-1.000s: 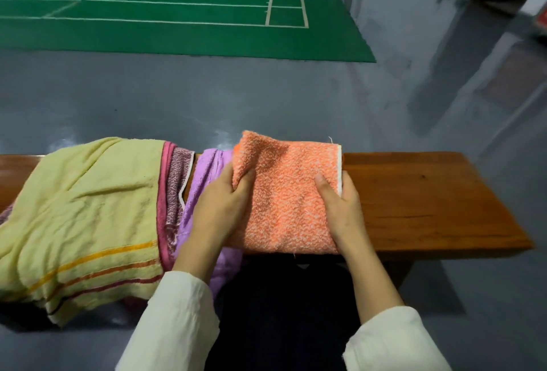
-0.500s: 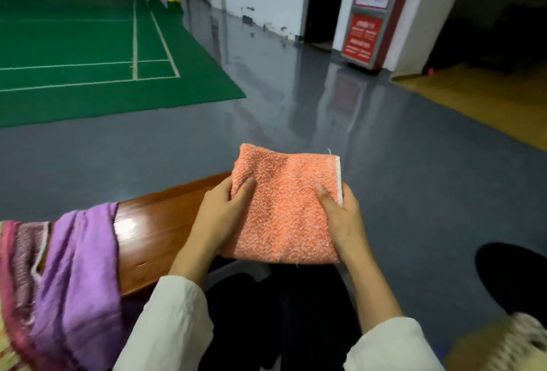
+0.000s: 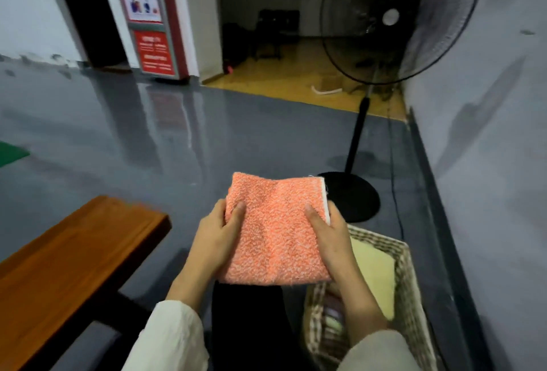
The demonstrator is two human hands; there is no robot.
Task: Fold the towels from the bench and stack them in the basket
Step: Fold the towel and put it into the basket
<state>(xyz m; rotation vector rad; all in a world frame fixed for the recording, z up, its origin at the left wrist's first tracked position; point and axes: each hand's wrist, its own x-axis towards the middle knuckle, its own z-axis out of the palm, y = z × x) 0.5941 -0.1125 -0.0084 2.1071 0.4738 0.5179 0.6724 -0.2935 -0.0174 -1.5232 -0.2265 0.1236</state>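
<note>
Both hands gripped one folded orange towel [image 3: 276, 231], thumbs on top, fingers under: left hand [image 3: 214, 240] on its left edge, right hand [image 3: 331, 240] on the right. Towel was held flat in the air, past the bench [image 3: 68, 255] end, partly over the one woven basket [image 3: 411, 305]. Basket held a pale yellow folded towel [image 3: 374, 273] plus other folded cloth, count unclear.
</note>
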